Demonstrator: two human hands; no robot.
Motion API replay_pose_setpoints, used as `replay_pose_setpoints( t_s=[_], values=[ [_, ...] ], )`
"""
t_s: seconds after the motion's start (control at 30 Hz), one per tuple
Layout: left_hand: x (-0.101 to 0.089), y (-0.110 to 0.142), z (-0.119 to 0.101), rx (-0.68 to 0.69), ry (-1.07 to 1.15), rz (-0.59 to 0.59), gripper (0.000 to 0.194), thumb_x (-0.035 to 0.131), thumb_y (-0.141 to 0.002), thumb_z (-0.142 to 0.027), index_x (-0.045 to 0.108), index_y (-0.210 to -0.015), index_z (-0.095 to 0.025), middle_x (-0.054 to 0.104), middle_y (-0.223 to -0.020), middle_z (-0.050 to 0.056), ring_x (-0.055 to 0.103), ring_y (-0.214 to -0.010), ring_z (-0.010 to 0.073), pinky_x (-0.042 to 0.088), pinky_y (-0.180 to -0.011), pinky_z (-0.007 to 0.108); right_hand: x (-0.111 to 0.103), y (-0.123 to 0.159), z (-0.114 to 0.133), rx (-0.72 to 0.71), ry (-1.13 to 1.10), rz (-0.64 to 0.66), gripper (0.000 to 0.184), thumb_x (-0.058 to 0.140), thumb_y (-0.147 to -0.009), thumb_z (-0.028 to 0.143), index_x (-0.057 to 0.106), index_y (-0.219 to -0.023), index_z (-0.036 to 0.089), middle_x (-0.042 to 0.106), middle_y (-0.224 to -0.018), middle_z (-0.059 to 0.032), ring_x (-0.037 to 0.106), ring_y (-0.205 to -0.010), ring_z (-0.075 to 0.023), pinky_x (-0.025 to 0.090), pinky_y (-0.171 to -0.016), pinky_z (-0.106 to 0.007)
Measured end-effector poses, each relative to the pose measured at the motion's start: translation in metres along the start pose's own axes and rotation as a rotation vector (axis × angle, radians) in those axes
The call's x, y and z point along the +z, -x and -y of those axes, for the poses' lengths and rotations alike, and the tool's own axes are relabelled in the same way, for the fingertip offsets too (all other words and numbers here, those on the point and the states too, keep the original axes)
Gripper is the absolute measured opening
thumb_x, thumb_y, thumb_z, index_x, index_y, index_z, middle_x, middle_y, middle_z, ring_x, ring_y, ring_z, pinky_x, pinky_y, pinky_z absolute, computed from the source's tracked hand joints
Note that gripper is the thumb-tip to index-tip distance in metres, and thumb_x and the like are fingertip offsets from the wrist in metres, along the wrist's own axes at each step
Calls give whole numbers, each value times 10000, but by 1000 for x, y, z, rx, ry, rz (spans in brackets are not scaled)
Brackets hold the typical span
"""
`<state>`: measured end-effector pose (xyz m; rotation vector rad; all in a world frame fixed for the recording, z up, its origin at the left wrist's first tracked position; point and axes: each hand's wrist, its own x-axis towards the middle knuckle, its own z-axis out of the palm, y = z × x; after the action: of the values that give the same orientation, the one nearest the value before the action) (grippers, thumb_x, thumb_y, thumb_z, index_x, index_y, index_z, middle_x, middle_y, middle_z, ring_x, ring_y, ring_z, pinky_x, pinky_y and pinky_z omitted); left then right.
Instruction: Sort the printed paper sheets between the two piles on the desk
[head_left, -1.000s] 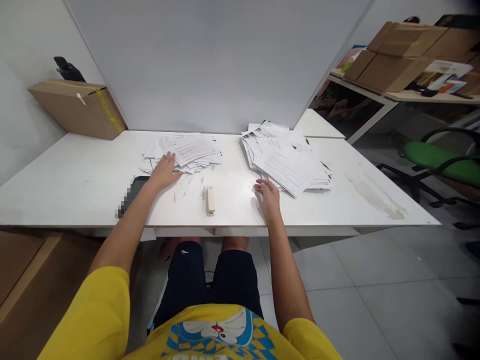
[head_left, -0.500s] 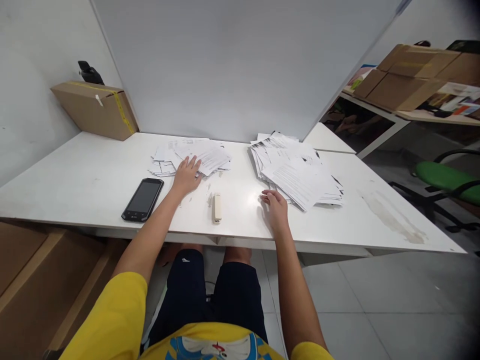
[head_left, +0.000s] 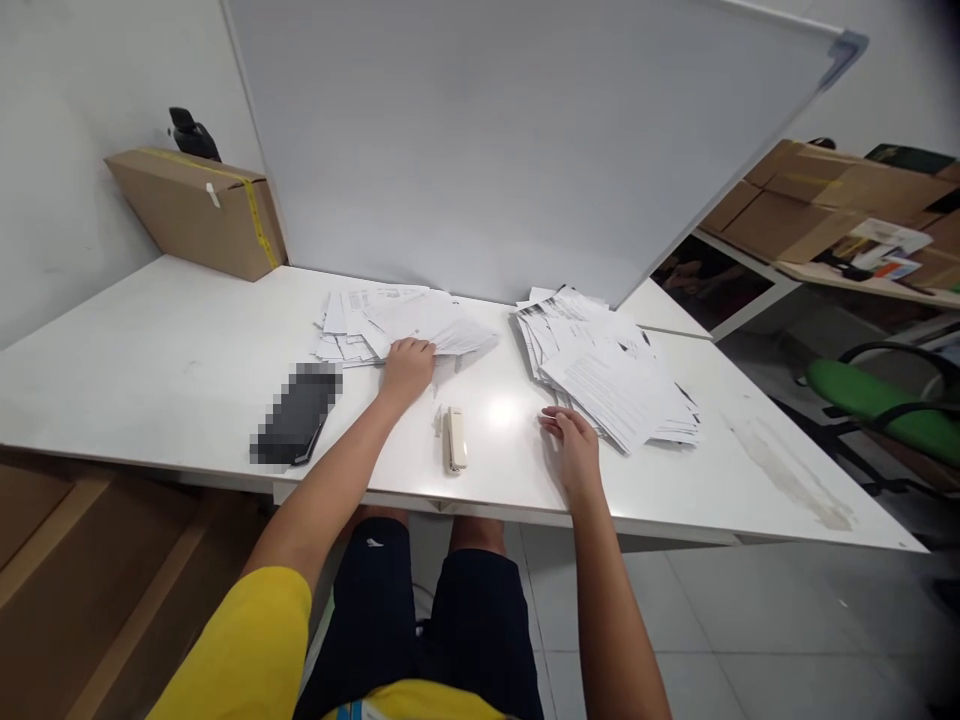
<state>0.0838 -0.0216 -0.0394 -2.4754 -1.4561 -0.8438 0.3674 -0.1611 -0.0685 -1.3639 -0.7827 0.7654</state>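
On white desk [head_left: 180, 350], left hand [head_left: 409, 370] touching papers [head_left: 412, 314], right hand [head_left: 577, 452] beside stack [head_left: 619, 380].

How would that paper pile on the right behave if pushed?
The right-hand paper pile would probably slide apart, since it lies fanned with uneven edges. Single sheets would likely flop, being thin. Tipping seems unlikely, as it lies low and wide.

- papers [head_left: 420, 315] at the left grip [head_left: 409, 372]: white, faint grey print
- stapler [head_left: 457, 440] between that and the right grip [head_left: 574, 445]: plain cream
- pile [head_left: 604, 370] beyond the right grip: white, dark text rows, couple black patches
- surface [head_left: 187, 370]: white, kinda brownish smear [head_left: 795, 475] right of the right grip
- sleeve [head_left: 240, 640] behind the left grip: loud yellow
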Motion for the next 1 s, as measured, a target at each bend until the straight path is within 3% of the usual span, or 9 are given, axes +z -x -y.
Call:
replay_pose_setpoints(
  t_s=[0.17, 0.33, 0.43, 0.53, 0.63, 0.77, 0.83, 0.93, 1.0],
  values=[
    [3, 2, -6, 247, 86, -201, 227, 480, -1002, -146, 705, -1030, -157, 781, -996, 114, 701, -944, 244, 456, -814, 391, -1, 0, 0, -3, 17, -13, 261, 728, -706, 469, 737, -811, 229, 733, -944, -58, 689, -866, -191, 556, -859, -361],
    [5, 5, -15, 549, 183, -302, 235, 492, -1043, -220, 675, -902, -179, 777, -872, 56, 703, -802, 179, 446, -726, 326, 2, 6, 3, -10, 103, 7, 256, 706, -748, 476, 727, -838, 237, 741, -1005, -56, 685, -881, -181, 551, -837, -343],
    [2, 7, -18, 636, 239, -384, 215, 519, -1037, -222, 655, -875, -185, 771, -841, 32, 698, -778, 159, 461, -716, 305, 12, -1, 5, -2, 25, 4, 301, 705, -770, 480, 690, -973, 258, 727, -1053, -39, 695, -898, -168, 556, -781, -303],
    [-2, 10, -20, 666, 281, -408, 194, 524, -1039, -240, 657, -907, -188, 768, -860, 40, 702, -833, 158, 482, -743, 304, 31, -30, 7, 74, -166, 83, 349, 709, -775, 530, 614, -985, 268, 692, -959, -15, 704, -877, -181, 583, -716, -296],
    [-3, 12, -21, 702, 276, -352, 220, 504, -1051, -264, 664, -916, -194, 765, -878, 53, 703, -861, 161, 492, -761, 314, 57, -71, 10, 213, -151, 130, 318, 717, -765, 497, 574, -924, 261, 662, -860, 1, 682, -800, -184, 587, -647, -295],
    [1, 12, -18, 738, 215, -239, 169, 567, -1025, -276, 687, -938, -195, 773, -946, 65, 708, -919, 178, 500, -818, 330, 83, -110, 9, 293, 26, 136, 334, 775, -671, 298, 643, -974, 247, 679, -898, -6, 663, -788, -163, 549, -607, -246],
    [2, 10, -15, 737, 189, -128, 108, 621, -984, -240, 706, -1033, -193, 776, -1040, 88, 705, -997, 204, 503, -859, 350, 86, -117, 5, 291, 64, 175, 395, 783, -646, 270, 662, -1022, 249, 692, -917, -15, 671, -801, -174, 549, -617, -258],
    [3, 7, -10, 671, 171, 75, 301, 652, -900, -109, 703, -1183, -199, 755, -1203, 115, 676, -1145, 249, 503, -944, 395, 81, -118, -4, 257, 84, 206, 490, 790, -641, 295, 647, -1109, 267, 699, -949, -16, 678, -819, -193, 558, -660, -299],
    [2, 5, -8, 611, 174, 165, 369, 602, -879, -31, 718, -1180, -210, 754, -1235, 106, 667, -1189, 256, 504, -989, 424, 77, -117, -8, 201, 91, 225, 517, 785, -653, 321, 632, -1145, 276, 696, -972, -13, 674, -823, -195, 555, -681, -315]
  ],
)
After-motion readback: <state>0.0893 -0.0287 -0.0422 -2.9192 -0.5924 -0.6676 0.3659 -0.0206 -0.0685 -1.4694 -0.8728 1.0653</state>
